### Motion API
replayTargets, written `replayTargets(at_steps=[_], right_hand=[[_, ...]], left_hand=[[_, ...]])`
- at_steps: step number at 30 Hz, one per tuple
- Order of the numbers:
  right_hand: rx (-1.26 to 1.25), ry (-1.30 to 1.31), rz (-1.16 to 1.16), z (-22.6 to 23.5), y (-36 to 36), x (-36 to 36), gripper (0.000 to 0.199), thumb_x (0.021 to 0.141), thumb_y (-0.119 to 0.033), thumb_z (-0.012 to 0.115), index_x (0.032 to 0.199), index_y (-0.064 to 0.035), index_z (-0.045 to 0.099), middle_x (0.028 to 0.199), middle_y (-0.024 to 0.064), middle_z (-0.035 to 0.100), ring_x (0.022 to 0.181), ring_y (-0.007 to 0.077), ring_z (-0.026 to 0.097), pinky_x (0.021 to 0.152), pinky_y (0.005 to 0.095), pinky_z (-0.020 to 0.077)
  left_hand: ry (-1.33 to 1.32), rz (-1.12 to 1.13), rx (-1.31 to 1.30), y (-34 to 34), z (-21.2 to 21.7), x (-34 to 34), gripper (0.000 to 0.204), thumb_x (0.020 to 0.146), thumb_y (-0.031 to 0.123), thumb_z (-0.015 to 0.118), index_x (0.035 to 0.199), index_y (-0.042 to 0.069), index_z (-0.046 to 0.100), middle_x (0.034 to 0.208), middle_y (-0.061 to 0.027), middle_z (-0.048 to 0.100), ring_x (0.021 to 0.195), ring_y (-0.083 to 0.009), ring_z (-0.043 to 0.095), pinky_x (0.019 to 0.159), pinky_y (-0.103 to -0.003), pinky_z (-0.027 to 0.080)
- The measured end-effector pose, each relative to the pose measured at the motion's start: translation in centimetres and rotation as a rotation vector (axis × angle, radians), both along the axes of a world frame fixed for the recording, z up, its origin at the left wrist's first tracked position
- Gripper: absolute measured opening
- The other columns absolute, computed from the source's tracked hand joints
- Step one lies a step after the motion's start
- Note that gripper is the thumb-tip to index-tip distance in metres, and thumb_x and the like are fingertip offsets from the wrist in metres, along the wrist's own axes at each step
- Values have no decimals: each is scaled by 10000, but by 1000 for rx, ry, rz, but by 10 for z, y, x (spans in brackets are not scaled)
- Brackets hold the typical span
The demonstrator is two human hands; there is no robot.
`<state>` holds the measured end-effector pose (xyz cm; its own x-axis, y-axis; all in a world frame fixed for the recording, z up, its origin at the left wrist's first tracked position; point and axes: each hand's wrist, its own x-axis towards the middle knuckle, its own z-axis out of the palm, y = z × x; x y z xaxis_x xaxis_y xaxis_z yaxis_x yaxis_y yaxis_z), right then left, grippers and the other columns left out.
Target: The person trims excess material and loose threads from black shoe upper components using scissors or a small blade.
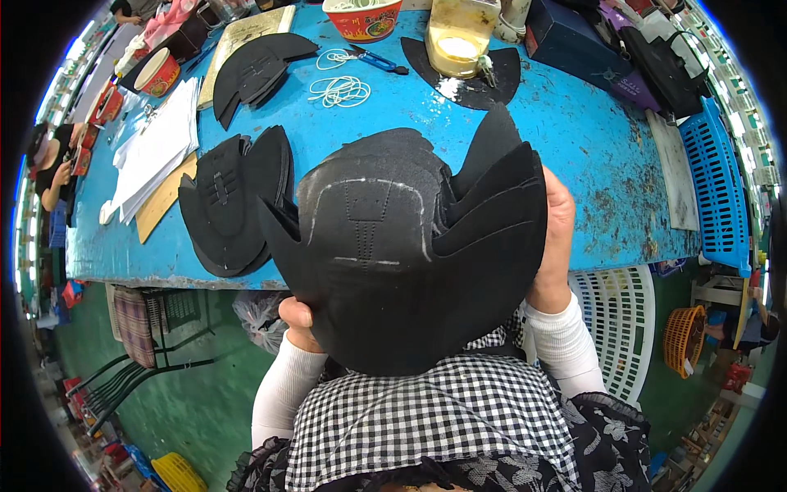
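A thick stack of black shoe-upper pieces [385, 303] is held up over the table's near edge and my lap. The top piece bears a white marked outline and rows of small punched holes. At the stack's lower left, my left hand [300, 321] grips the edge, its thumb showing and its other fingers hidden behind. My right hand [557, 230] clasps the right side, mostly covered by the fanned layers. Left of the held stack lies another stack of black pieces [221, 193], with more black pieces [258, 70] farther back.
A yellowish container [459, 53] stands on a black piece beside white powder [449, 87]. Blue-handled snips [375, 60] and white cord [339, 92] lie nearby. Papers [156, 156], red bowls [362, 23], a blue basket [715, 184], a white basket [619, 320] and a chair [135, 328] surround me. Another person [56, 164] sits far left.
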<state>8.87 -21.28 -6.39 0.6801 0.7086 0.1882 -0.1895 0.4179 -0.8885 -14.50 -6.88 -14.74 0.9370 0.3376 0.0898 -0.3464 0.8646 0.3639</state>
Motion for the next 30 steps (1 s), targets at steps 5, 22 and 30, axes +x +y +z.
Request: replayTargets(at_steps=[5,22,30], right_hand=[[120,164,137,-3,6,-6,372,957,-121,546,1302,14,518,1137,62,635,965,116,620,822,242,512],[39,494,213,-7,20,-15,529,1007,-318,380,1395,41,366,1381,176,472,1206,234,529,1016,356,457],[389,649,556,-11,19,10,539,1031,-370,295,1484,-80,249,1432,218,401,1254,294,489,985,422,490]], left_hand=[[78,-32,13,3,-3,-2,946,604,356,744,1392,-31,390,1359,-246,480,1208,-373,517,1027,-474,426],[29,24,-132,2,-14,-1,859,585,176,661,1375,-37,398,1344,-239,498,1213,-372,525,1055,-450,408],[118,-69,-84,11,0,3,916,536,179,670,1385,-34,398,1364,-234,487,1226,-372,517,1063,-457,396]])
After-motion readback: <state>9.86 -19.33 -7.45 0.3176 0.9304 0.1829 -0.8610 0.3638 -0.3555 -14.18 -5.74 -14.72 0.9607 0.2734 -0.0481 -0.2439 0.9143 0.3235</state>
